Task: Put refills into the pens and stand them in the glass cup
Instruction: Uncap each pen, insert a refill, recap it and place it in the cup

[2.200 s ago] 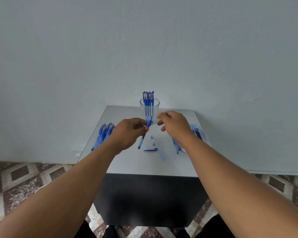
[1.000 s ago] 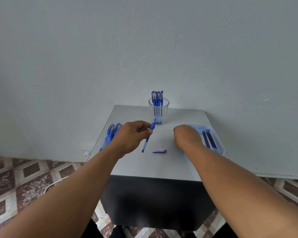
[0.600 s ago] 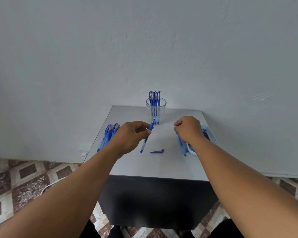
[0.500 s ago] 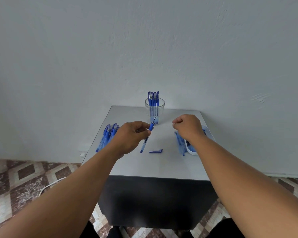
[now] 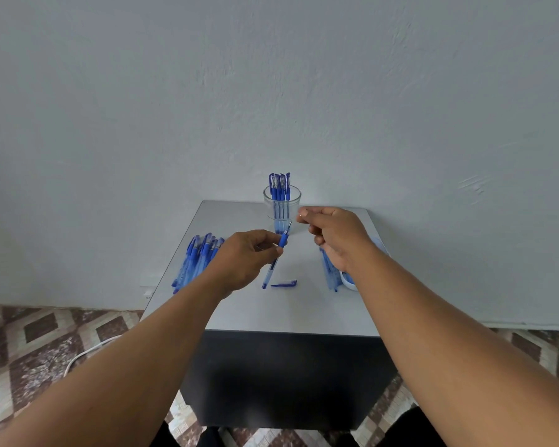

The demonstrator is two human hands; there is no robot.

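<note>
The right hand (image 5: pixel 333 235) has risen from the tray (image 5: pixel 377 245) toward the pen (image 5: pixel 276 254), fingers pinched, contents too small to tell. The left hand (image 5: pixel 244 258) pinches the pen above the counter (image 5: pixel 271 311), near the cup (image 5: pixel 282 204); insertion probably follows.

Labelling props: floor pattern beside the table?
Brown and beige diamond tiles, head view.

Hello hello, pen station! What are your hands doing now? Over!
Left hand grips pen, tip up. Right hand raised beside glass cup, fingers pinched; what they pinch, too small to tell. Loose cap on table. Nothing blocking cup.
</note>
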